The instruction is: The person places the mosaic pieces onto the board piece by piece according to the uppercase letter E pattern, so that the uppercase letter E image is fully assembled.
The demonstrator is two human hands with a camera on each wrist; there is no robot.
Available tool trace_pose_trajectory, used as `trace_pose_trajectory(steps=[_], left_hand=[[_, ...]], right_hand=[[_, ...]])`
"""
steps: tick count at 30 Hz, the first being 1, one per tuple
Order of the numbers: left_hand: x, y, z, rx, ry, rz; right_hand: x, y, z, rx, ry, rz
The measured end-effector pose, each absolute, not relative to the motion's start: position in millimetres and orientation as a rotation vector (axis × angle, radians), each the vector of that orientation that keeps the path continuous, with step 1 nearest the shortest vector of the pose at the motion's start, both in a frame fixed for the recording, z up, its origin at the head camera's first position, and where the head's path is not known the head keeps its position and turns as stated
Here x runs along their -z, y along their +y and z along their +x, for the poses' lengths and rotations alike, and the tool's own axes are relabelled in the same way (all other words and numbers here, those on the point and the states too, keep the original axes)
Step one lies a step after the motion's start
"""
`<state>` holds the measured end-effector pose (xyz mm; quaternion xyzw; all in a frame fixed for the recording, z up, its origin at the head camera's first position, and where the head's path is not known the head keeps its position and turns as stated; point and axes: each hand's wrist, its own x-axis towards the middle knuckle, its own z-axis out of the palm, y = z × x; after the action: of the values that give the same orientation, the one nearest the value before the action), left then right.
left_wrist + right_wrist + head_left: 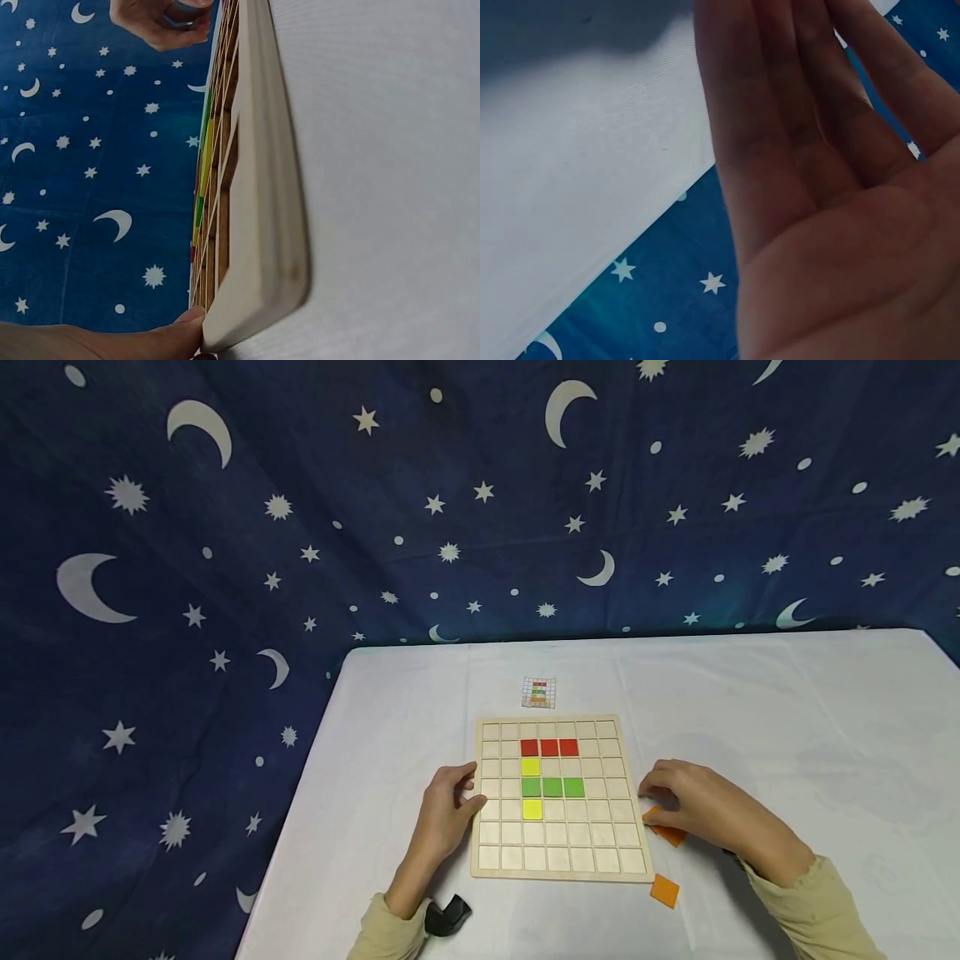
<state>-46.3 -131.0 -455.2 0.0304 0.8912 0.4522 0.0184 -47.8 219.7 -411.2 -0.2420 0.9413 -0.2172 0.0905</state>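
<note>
One card beyond board, left fingers apart, right fingers' grip unclear over tiles

left hand: thumb apart from bent fingers | right hand: fingers bent, grip unclear | forearms angled inward

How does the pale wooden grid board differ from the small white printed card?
The pale wooden grid board is far larger than the small white printed card. The board has recessed cells, while the card looks flat. The card shows orange low in its pattern; the board holds no orange. The left hand touches the board; no hand touches the card. Both lie on the white tabletop, with red above green in their grids.
</note>
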Motion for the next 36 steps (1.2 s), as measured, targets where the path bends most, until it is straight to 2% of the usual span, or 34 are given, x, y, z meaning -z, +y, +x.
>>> trace_pose_trajectory(steps=[14, 36], left_hand=[[454.7, -130.6, -45.7, -1.395, 2.778, 0.101], [453.3, -130.4, -45.8, -1.397, 2.777, 0.109]], right_hand=[[419.9, 226.5, -45.1, 0.796, 2.693, -0.687], [406.7, 216.4, -50.9, 0.827, 2.714, -0.781]])
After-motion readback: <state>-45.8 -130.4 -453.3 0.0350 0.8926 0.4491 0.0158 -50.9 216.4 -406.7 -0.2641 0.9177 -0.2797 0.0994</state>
